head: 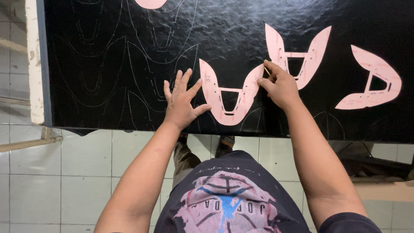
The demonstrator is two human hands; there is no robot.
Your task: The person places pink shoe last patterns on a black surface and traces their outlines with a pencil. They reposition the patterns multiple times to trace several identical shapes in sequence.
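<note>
One large black sheet (pixel 241 39), grained like leather, lies under both hands and spreads far beyond them; thin traced outlines (pixel 92 64) cover the part beyond the left hand. Three whole pink card patterns lie flat on it. I see the one between the hands, a U-shaped pattern (pixel 228 97), touched from both sides. Just beyond the right hand lies a second U-shaped pattern (pixel 297 54), and well to its right a closed pattern (pixel 373 82). My left hand (pixel 181 101) is spread open and flat, thumb on the pattern's left arm, I judge to stop it from sliding. My right hand (pixel 280 86) is closed around a thin yellowish marking tool (pixel 267 70), its tip at the edge of the pattern's right arm, probably to follow that edge.
</note>
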